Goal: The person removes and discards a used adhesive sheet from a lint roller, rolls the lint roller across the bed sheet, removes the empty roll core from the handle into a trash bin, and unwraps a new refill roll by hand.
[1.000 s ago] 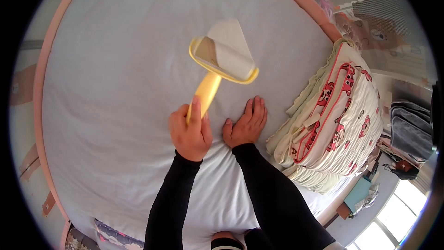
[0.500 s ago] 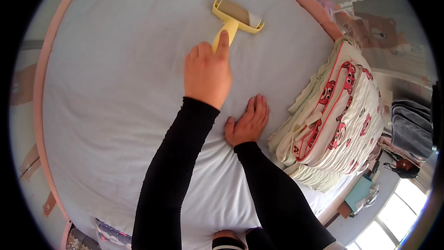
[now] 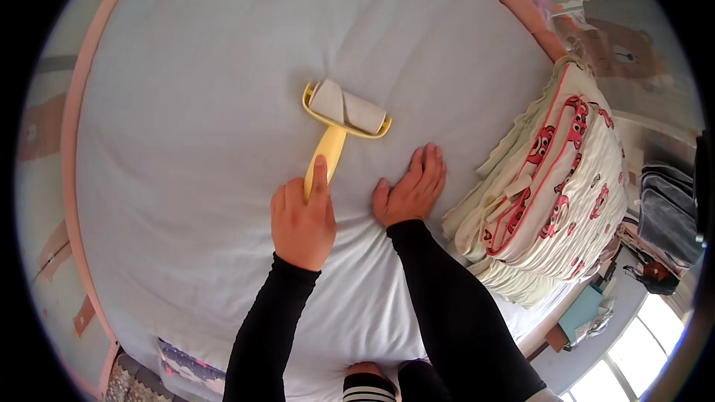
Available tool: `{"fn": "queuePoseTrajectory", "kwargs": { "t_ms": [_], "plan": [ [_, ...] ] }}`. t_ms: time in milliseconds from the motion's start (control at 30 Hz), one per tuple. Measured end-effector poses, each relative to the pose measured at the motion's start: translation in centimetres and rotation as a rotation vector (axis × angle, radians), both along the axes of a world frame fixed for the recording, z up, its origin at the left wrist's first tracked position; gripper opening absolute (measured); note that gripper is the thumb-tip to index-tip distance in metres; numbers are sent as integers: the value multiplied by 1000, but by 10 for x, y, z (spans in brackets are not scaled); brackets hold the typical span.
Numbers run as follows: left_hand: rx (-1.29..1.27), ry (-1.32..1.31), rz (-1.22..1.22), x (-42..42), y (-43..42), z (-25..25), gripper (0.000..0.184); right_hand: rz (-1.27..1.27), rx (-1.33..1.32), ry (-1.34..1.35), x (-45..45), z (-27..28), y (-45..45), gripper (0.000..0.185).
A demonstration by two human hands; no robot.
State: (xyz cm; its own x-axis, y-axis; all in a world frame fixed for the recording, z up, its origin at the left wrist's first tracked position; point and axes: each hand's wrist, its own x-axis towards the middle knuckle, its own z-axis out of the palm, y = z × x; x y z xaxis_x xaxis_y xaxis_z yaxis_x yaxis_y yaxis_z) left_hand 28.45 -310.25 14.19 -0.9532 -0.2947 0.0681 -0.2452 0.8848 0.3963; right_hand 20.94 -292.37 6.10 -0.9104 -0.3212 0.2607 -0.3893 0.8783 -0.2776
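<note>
My left hand is closed round the yellow handle of a lint roller, index finger stretched along the handle. The roller's head touches or hovers just over the pale blue-grey sheet; which of the two is hard to tell. A loose flap of the white sticky paper lies across the cylinder. To the right, my right hand rests palm down on the sheet, fingers spread and holding nothing.
A folded stack of cream bedding with red-pink printed figures lies right of my right hand. Pink edging borders the bed, with mesh netting beyond it. A purple patterned cloth is at the lower left. My knees show at the bottom.
My left hand moved the roller far forward, then back nearer to me. The paper flap stuck out at first and now lies over the cylinder. My right hand stays flat; the view shifted slightly.
</note>
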Motion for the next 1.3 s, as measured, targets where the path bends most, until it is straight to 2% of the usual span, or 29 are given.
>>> {"fn": "queuePoseTrajectory", "kwargs": {
  "t_ms": [233,400,500,667,833,1067,1167,1300],
  "plan": [
    [0,-112,8,62,1,10,67,2,-3,15,-1,0,-1,78],
    [17,40,33,92,-1,34,56,2,-14,-20,-1,1,0,78],
    [20,148,57,74,-7,45,55,2,-21,-34,-2,4,-1,78],
    [-63,330,54,-33,-34,34,55,-3,-15,-13,-1,2,-1,78],
    [-57,188,96,-81,-38,3,54,2,10,-13,-1,2,0,78],
    [-39,17,154,42,-5,9,64,11,3,23,-1,0,-1,78],
    [-44,26,198,106,12,2,63,11,24,48,-2,1,-2,78],
    [-18,198,313,206,47,-32,63,30,27,68,0,1,-3,77]
  ]
}}
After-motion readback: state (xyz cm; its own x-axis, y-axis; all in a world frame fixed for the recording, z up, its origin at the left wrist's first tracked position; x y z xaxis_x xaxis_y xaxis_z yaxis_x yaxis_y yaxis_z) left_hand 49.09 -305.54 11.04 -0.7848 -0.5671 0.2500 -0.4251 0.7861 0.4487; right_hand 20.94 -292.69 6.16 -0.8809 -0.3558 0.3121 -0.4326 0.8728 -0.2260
